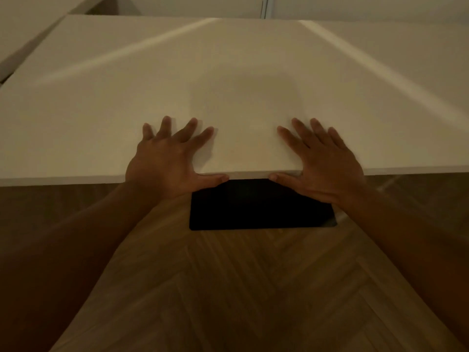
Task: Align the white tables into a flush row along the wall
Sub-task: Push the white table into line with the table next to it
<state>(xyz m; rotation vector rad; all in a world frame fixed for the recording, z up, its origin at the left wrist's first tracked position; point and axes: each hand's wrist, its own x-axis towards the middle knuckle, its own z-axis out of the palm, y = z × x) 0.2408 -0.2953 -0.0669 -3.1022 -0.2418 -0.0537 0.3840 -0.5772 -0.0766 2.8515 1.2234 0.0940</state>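
Observation:
A white table fills the middle of the view, its near edge facing me. My left hand lies flat on its top near that edge, fingers spread and straight, thumb along the edge. My right hand lies the same way a little to the right. A second white table adjoins it on the right, with a seam between them. A third white table stands at the far left, separated by a gap and set at an angle.
A pale wall runs behind the tables. Under the near edge, between my hands, is a black rectangular panel. A wooden herringbone floor lies below me.

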